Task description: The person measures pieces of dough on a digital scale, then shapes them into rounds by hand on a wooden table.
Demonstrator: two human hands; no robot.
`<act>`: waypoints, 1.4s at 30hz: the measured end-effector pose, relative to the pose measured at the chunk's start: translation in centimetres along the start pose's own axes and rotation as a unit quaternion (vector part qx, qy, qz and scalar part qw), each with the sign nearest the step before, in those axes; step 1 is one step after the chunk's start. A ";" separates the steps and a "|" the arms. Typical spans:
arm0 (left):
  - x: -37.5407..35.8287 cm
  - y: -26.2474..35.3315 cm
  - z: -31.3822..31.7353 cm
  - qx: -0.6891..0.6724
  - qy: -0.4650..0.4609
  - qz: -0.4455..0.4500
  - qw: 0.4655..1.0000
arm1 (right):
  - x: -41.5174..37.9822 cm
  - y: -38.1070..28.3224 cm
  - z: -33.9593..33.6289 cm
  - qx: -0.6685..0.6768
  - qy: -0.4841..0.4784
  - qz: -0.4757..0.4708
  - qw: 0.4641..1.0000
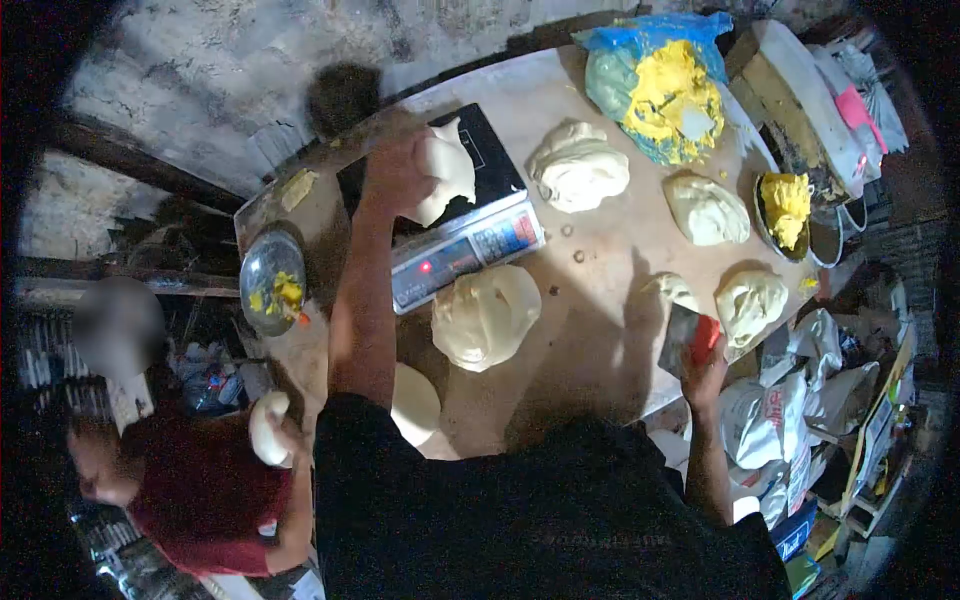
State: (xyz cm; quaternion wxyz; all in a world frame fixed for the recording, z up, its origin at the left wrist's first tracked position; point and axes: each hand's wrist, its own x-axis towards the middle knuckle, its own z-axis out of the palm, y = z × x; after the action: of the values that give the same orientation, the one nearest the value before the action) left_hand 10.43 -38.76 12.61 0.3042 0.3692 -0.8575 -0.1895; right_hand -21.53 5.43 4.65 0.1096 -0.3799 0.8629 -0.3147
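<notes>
My left hand (400, 175) is closed round a piece of pale dough (446, 170) over the black plate of a digital scale (490, 160). The scale's display panel faces me, with a red light showing. At the right, my right hand (704, 368) grips a scraper (682, 338) with a red handle. Its blade is beside a small dough strip (677, 290) and left of a dough lump (752, 305). One large dough lump (486, 318) rests just below the scale, and another (580, 168) lies to its right.
A blue bag of yellow paste (675, 100) lies at the back. A yellow-filled bowl (785, 212) is at the right edge, a metal bowl (272, 282) at the left. A person in a red shirt (200, 490) holds dough (270, 430) at lower left. White sacks (765, 415) stand right.
</notes>
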 end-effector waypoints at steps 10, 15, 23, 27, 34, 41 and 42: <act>-1.1 10.2 6.1 -0.034 -0.027 0.031 0.999 | -2.2 9.6 -1.8 0.185 0.080 0.008 0.979; -12.1 19.4 34.7 -0.193 -0.064 -0.007 0.979 | -0.7 10.0 -1.1 0.276 0.080 -0.032 0.957; -13.8 27.8 39.7 -0.195 -0.217 -0.128 0.948 | -1.7 10.4 -9.1 0.290 0.086 -0.051 0.952; -19.2 26.6 30.6 -0.227 -0.070 -0.145 0.961 | -1.1 19.1 -6.8 0.270 0.096 -0.065 0.956; -30.3 20.7 31.5 -0.263 0.039 -0.242 0.933 | -0.4 11.8 0.3 -0.013 -0.084 -0.135 0.987; -29.4 19.9 28.9 -0.145 -0.074 -0.194 0.967 | 2.8 1.4 5.6 -0.039 -0.120 -0.184 0.975; -29.4 19.7 28.5 -0.159 -0.133 -0.229 0.951 | 3.1 0.7 5.6 -0.067 -0.148 -0.153 0.975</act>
State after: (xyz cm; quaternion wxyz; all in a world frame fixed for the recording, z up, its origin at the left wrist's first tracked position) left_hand -2.69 -1.00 -8.95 0.1900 0.4739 -0.7417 -0.4351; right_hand -21.65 0.95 0.03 0.1611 -0.5567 0.7877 -0.2090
